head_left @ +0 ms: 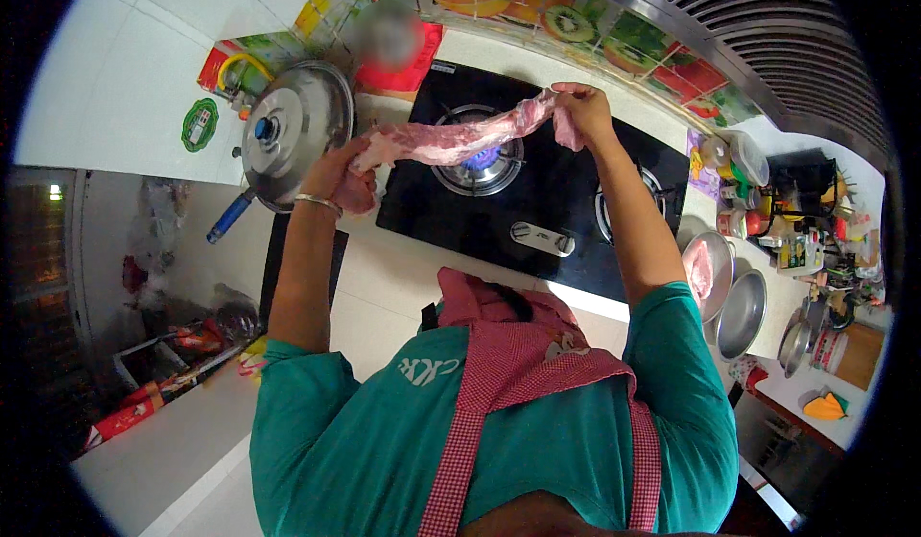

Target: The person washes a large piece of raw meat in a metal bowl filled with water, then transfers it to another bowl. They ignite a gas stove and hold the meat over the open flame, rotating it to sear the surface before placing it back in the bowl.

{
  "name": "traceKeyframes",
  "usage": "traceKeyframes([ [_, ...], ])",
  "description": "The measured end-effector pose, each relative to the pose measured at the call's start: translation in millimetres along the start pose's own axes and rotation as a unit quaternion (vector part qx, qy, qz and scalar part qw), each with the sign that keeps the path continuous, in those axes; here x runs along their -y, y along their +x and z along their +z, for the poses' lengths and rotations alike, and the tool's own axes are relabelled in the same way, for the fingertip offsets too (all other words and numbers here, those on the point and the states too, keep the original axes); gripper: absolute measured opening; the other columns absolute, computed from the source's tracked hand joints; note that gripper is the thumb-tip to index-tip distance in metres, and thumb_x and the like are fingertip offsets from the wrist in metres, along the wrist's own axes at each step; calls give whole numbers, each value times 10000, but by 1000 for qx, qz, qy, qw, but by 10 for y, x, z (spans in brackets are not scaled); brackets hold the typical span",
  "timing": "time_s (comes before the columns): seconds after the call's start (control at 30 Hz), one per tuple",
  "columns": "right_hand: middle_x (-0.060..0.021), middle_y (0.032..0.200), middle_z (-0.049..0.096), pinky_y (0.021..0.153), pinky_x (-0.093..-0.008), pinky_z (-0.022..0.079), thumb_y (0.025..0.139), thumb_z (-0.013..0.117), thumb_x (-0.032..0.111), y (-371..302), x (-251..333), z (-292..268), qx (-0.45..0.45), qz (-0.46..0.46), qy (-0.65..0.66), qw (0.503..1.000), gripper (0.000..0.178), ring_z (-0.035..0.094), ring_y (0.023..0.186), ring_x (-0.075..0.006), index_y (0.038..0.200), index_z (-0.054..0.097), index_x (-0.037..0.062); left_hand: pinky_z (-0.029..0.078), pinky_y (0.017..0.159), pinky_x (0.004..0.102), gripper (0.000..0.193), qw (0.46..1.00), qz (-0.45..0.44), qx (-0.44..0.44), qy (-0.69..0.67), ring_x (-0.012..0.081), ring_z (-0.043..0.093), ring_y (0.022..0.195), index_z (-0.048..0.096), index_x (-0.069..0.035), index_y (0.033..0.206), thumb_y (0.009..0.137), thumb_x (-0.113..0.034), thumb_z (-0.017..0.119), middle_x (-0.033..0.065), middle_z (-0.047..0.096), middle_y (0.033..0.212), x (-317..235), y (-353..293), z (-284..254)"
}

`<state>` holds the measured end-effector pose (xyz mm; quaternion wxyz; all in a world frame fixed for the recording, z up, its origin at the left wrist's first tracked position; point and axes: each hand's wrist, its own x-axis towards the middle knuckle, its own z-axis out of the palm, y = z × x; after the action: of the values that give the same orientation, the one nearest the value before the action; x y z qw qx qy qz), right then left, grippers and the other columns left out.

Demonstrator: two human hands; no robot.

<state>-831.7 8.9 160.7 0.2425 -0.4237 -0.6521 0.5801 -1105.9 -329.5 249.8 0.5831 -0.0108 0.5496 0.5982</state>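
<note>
A long strip of raw meat (451, 142), pink with pale fat, is stretched between my two hands above the lit left burner (477, 174) of the black gas stove. My left hand (331, 167) is closed round one end, and a piece of the meat hangs below it. At the far right end, my right hand (585, 113) grips the meat, with a short flap dangling under the fingers. Blue flame shows beneath the strip; whether it touches the meat I cannot tell.
Left of the stove stands a lidded pan (299, 134) with a blue handle. Two metal bowls (743, 314) sit at the right, one with more raw meat (700, 270). A range hood (748, 28) overhangs the far right. Jars and bottles crowd the right counter.
</note>
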Motion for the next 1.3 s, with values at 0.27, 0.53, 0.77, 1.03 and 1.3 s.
traceKeyframes([
  [0.27, -61, 754, 656, 529, -254, 477, 812, 586, -15, -9, -74, -19, 7, 8, -14, 1000, 174, 583, 576, -122, 959, 677, -14, 481, 479, 339, 257, 998, -54, 28, 13, 176, 575, 537, 615, -75, 888, 893, -330, 581, 53, 599, 655, 67, 35, -85],
  [0.53, -83, 807, 664, 576, -273, 504, 803, 590, -26, -10, -270, 74, 26, 15, -15, 999, 177, 606, 624, -149, 961, 670, -23, 472, 458, 326, 243, 998, -31, 34, -32, 155, 567, 508, 619, -82, 927, 885, -320, 595, 32, 601, 650, 4, -181, 81],
  [0.77, -94, 847, 679, 631, -273, 516, 796, 598, -24, 12, -348, 100, 35, 15, -34, 999, 183, 626, 687, -154, 966, 664, -29, 463, 491, 301, 231, 999, -23, 36, -25, 133, 544, 517, 614, -92, 1012, 888, -286, 597, 19, 591, 679, 5, -169, 84],
  [1.03, -99, 841, 679, 599, -279, 522, 813, 587, -21, -35, -229, 42, 46, -23, -14, 999, 164, 631, 660, -157, 968, 640, -32, 457, 495, 294, 212, 999, -40, 11, -19, 146, 550, 539, 634, -89, 920, 861, -293, 633, 30, 593, 678, 45, -28, 23],
  [1.3, -117, 830, 678, 557, -275, 522, 831, 583, -7, -19, -77, -116, 31, -32, -62, 997, 155, 632, 632, -155, 976, 630, -33, 469, 492, 290, 196, 995, -65, 28, -77, 147, 564, 548, 632, -70, 922, 869, -259, 621, 38, 606, 689, 164, 186, -77],
])
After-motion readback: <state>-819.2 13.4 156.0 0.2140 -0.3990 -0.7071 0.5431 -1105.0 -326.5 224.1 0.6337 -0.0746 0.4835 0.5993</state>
